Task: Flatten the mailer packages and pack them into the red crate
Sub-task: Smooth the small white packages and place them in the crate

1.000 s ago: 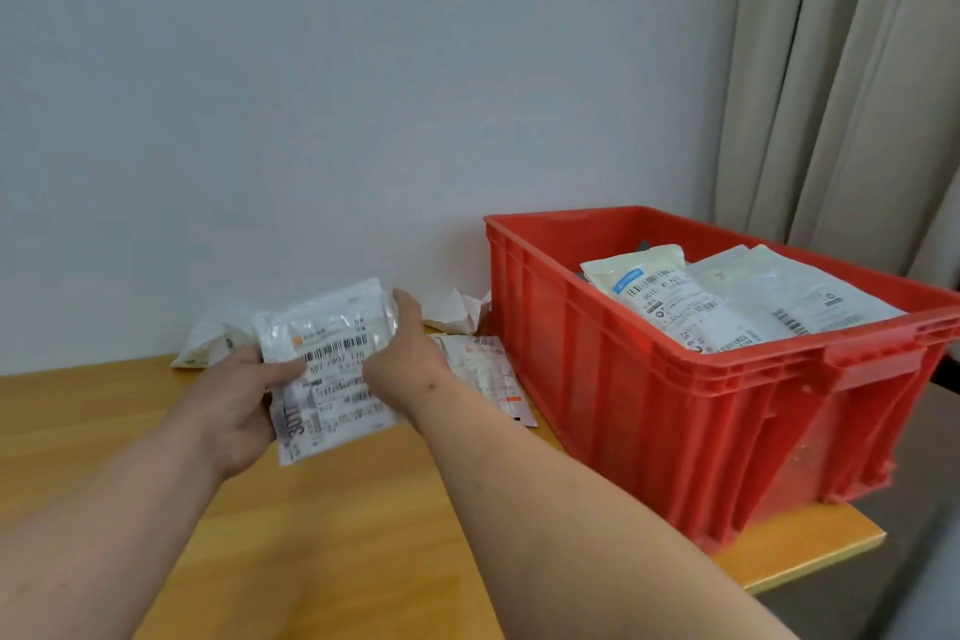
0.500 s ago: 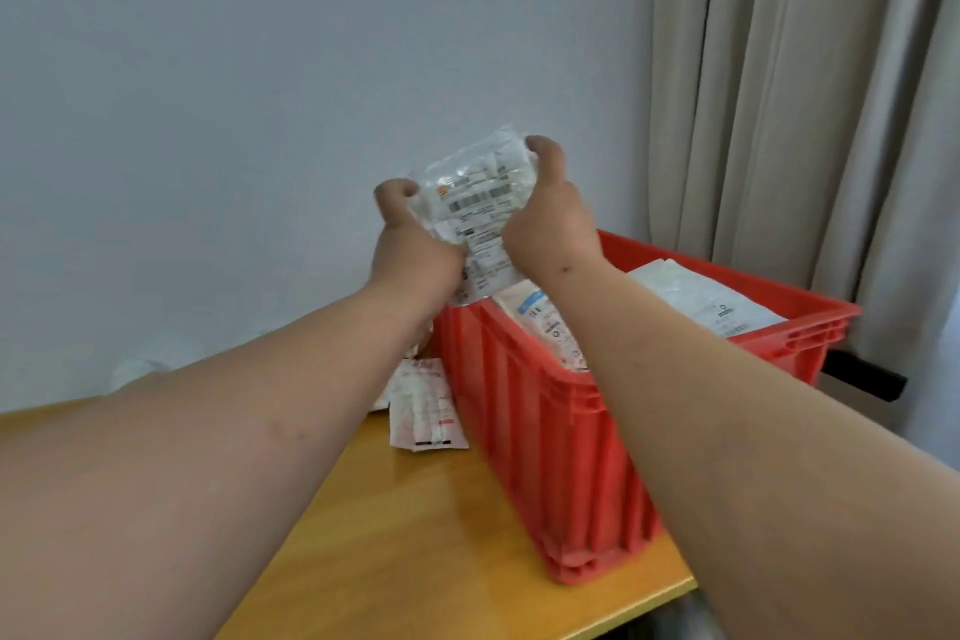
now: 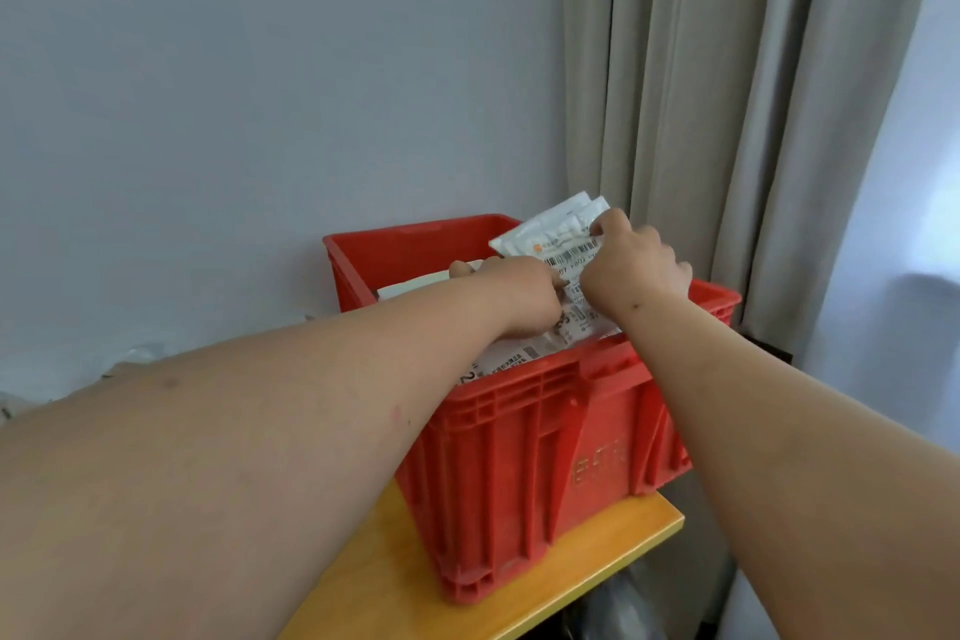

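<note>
while both of your hands reach over the red crate (image 3: 519,437), you are at the packing step: the white mailer package (image 3: 553,237) sits tilted above the crate's far right corner, its upper end sticking up past the rim. your right hand (image 3: 636,276) pinches its top right edge with curled fingers and thumb, and your left hand (image 3: 511,288) is at its lower left side, though i cannot tell whether those fingers grip it or only press, since the wrist hides them. other mailers (image 3: 511,361) already lie flat inside, near the rim, so the crate looks well filled. the next move, as i judge it, calls for laying this one down on the stack and pressing out its bulge before letting go. the mailer is thin, crinkly plastic film with a printed barcode label, soft and apt to spring back; the crate is rigid ribbed plastic with a moulded handle. it stands at the corner of the yellow wooden bench (image 3: 613,554), beside a grey curtain (image 3: 727,120).
</note>
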Demonstrator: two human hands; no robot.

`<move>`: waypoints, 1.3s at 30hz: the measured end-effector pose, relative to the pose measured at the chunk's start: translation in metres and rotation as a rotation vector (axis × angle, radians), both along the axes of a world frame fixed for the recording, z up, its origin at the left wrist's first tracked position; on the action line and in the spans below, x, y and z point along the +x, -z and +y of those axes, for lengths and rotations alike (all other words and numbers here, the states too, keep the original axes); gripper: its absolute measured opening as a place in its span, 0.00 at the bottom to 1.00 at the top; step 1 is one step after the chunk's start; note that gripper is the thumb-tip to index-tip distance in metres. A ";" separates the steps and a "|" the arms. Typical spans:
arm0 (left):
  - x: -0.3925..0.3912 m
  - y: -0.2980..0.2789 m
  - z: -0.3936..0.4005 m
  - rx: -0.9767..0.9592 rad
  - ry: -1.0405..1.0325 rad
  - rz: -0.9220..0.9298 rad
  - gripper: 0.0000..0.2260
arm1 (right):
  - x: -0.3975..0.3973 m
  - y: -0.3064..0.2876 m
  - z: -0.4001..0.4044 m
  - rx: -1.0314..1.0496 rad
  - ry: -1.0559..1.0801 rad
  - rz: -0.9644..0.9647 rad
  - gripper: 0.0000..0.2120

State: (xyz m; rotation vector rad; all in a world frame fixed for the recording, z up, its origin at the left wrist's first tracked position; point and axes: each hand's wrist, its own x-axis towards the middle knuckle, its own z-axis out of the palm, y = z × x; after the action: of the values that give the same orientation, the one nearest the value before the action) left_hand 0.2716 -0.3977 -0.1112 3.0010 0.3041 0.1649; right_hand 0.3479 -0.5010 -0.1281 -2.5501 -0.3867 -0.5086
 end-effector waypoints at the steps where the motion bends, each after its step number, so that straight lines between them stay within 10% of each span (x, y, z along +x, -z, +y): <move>1: 0.001 0.001 -0.002 0.075 0.006 0.051 0.18 | 0.003 0.003 -0.001 -0.047 0.013 0.018 0.22; 12: -0.019 0.005 0.035 0.176 -0.040 -0.203 0.17 | -0.006 0.005 0.008 -0.417 0.128 -0.020 0.21; 23: -0.120 0.027 0.159 0.059 -0.410 -0.334 0.17 | -0.121 -0.002 0.138 -0.086 -0.470 -0.489 0.15; 39: -0.214 0.173 0.354 -0.242 -0.652 0.111 0.22 | -0.172 0.140 0.337 -0.554 -0.762 0.104 0.19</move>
State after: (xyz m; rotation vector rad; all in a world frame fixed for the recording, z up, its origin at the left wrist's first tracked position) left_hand 0.0577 -0.0437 -0.2841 2.5684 1.2076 0.0126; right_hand 0.1761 -0.1644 -0.2683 -2.6167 -1.5465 0.0354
